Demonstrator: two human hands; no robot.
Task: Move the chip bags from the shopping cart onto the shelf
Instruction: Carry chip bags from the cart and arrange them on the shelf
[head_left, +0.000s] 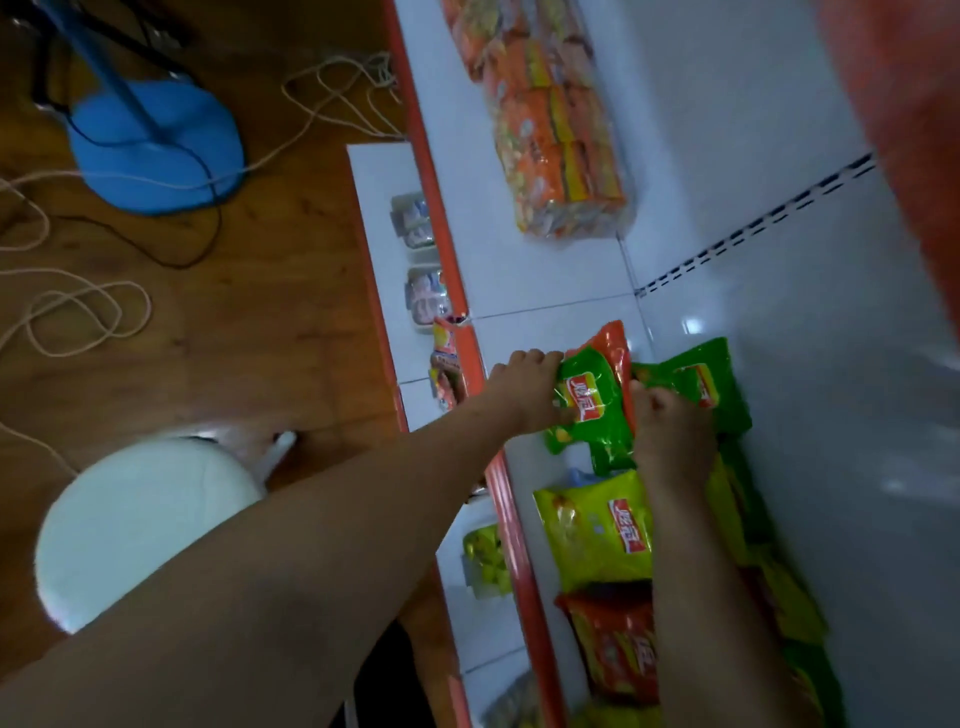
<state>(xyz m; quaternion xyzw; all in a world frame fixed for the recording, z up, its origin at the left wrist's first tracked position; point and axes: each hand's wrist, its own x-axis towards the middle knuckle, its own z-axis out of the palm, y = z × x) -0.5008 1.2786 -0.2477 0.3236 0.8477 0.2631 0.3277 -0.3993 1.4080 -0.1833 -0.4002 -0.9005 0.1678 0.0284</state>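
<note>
**Chip bags: set the green one straight before you let go**

Chip bags are already on the white shelf (545, 280), not in a cart; no cart is visible in this view. Go from left to right with me.

At the far left there is only the floor, with a blue stand base (156, 150), loose cables and a white stool (140, 525). These do not concern your step, but keep your feet away from the cables.

Then comes the orange front edge of the shelf (470, 343). Your left hand (524, 389) reaches over it and its fingers are curled around the left side of the green chip bag (587, 410), so it grips this bag. An orange chip bag (613, 348) stands just behind it and touches it.

Your right hand (670, 431) is closed on the right side of the same green bag, and it seems to press also against the second green bag (696, 384) beside it; I cannot tell exactly which one it pinches.

My advice: hold the bag by its edges and do not squeeze the middle, because the chips break easily. Push it back until it leans on the bags behind, with the label to the front. Release one hand first and see if it stands. Be careful that your right forearm does not drag the yellow-green bag (592, 530) and the red bag (613, 649) under it off the edge.
</note>
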